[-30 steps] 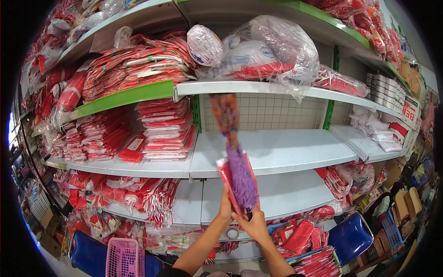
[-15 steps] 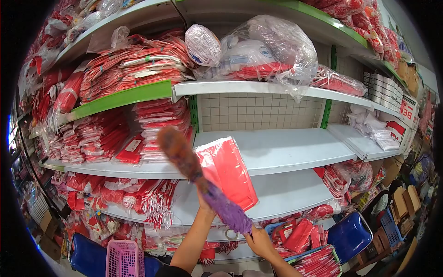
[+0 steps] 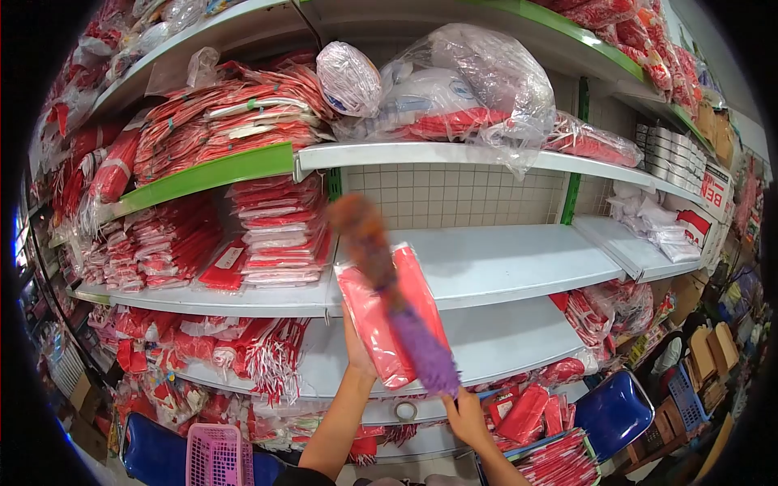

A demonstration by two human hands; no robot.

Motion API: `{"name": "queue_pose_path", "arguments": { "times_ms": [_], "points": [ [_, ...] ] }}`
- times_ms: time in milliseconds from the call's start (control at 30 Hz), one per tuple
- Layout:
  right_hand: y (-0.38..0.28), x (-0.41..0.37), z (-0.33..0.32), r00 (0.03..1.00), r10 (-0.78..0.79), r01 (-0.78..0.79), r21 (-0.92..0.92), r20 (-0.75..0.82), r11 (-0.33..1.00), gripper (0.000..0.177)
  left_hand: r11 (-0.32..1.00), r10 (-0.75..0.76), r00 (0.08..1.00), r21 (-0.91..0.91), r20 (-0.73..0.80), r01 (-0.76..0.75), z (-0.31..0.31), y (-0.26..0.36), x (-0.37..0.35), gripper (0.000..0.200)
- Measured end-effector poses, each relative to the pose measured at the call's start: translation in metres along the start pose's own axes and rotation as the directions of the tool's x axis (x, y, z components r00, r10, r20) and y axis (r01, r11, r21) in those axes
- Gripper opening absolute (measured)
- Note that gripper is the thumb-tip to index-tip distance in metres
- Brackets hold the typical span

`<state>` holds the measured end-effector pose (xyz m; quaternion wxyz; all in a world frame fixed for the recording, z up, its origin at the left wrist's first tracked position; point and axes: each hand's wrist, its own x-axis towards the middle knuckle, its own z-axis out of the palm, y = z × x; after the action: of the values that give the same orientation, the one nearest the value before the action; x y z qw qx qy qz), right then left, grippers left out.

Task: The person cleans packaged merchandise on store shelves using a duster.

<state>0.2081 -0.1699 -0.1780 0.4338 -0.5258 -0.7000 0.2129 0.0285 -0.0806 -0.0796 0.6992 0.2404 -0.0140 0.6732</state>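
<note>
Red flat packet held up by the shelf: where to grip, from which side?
Best guess: pinch the red packet at its lower left edge, coming from the left and behind, as the left hand does. It is flat, thin and near upright, and the duster crosses its front.

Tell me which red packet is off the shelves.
The clear-wrapped red packet gripped by the left hand, held up before the middle shelf with the duster across it. The other red packets lie in stacks, unheld.

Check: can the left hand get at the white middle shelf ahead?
Probably yes. The left hand holds a packet up just before the shelf, with nothing between them; only the duster in the right hand crosses in front.
</note>
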Motion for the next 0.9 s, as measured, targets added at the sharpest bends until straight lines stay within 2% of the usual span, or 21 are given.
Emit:
{"name": "queue_pose_path", "arguments": {
  "times_ms": [33,133,167,200,267,333,367,400,467,500,567,600,633,667,733,767,867,900],
  "points": [
    [-0.001,0.000,-0.001,0.997,0.057,-0.056,0.038,-0.048,0.998,0.031,1.000,-0.026,0.995,0.014,0.095,0.025,-0.011,0.002,0.005,0.065],
    [0.025,-0.013,0.019,0.999,-0.019,0.019,-0.015,-0.039,1.000,0.030,0.998,0.008,0.996,0.057,0.091,-0.013,-0.017,0.005,0.011,0.063],
    [0.000,-0.015,0.007,0.997,-0.018,0.021,-0.039,0.078,0.999,0.029,0.989,-0.004,0.934,-0.138,0.357,0.057,-0.040,0.010,0.022,0.061],
    [0.000,-0.016,0.006,0.993,-0.057,0.063,-0.055,0.105,0.996,0.029,0.952,0.252,0.953,0.217,-0.165,-0.214,-0.060,0.004,0.020,0.057],
    [0.005,-0.019,0.002,0.978,-0.135,0.149,-0.084,0.161,0.985,0.028,0.985,0.171,0.985,0.033,0.005,-0.171,-0.058,0.008,0.013,0.055],
    [0.024,-0.018,0.005,0.998,-0.035,0.039,-0.094,0.043,0.995,0.027,0.977,0.213,0.974,-0.026,0.083,-0.211,-0.029,0.021,0.023,0.056],
    [0.032,-0.018,0.007,1.000,0.015,-0.017,-0.096,-0.015,0.995,0.027,0.988,0.154,0.987,-0.037,0.055,-0.152,-0.020,0.024,0.019,0.055],
    [0.034,-0.019,0.007,1.000,0.008,-0.009,-0.065,-0.012,0.998,0.026,0.994,0.096,0.995,-0.051,0.028,-0.094,-0.015,0.025,0.016,0.054],
    [0.036,-0.019,0.007,1.000,-0.010,0.010,0.000,-0.006,1.000,0.026,0.994,0.101,0.994,-0.038,0.043,-0.099,-0.020,0.025,0.018,0.053],
    [0.032,-0.020,0.006,0.998,-0.061,0.062,-0.042,0.031,0.997,0.026,0.994,0.103,0.993,-0.031,0.050,-0.102,-0.023,0.024,0.021,0.052],
    [0.019,-0.023,0.005,0.982,-0.155,0.167,-0.119,0.106,0.979,0.026,0.958,0.284,0.945,0.015,-0.165,-0.285,-0.055,0.015,0.020,0.050],
    [0.018,-0.020,0.004,0.990,-0.120,0.129,-0.130,0.076,0.983,0.026,0.928,0.370,0.890,0.052,-0.266,-0.370,-0.050,0.013,0.019,0.049],
    [0.018,-0.016,0.004,0.995,-0.084,0.090,-0.138,0.046,0.986,0.027,0.981,0.124,0.956,-0.179,0.267,-0.077,-0.045,0.025,0.021,0.051],
    [0.017,-0.011,0.004,0.999,-0.048,0.050,-0.145,0.016,0.988,0.028,0.988,0.126,0.977,-0.110,0.170,-0.109,-0.037,0.020,0.020,0.053],
    [0.011,0.007,0.002,0.998,-0.008,0.007,-0.009,-0.055,1.000,0.030,1.000,0.012,0.998,-0.018,0.056,-0.011,-0.022,0.018,0.010,0.056],
    [0.007,0.015,0.000,0.996,0.015,-0.010,0.060,-0.089,0.998,0.031,1.000,0.003,1.000,0.027,-0.011,-0.003,-0.007,0.015,0.005,0.058],
    [-0.007,0.024,-0.004,0.993,-0.073,0.082,-0.098,0.094,0.992,0.033,0.999,-0.004,0.999,0.054,0.040,0.002,-0.033,0.009,0.009,0.055],
    [-0.013,0.028,-0.007,0.990,-0.092,0.109,-0.153,0.110,0.982,0.033,0.998,-0.006,0.998,0.069,0.057,0.002,-0.040,0.009,0.009,0.055]
  ]
}}
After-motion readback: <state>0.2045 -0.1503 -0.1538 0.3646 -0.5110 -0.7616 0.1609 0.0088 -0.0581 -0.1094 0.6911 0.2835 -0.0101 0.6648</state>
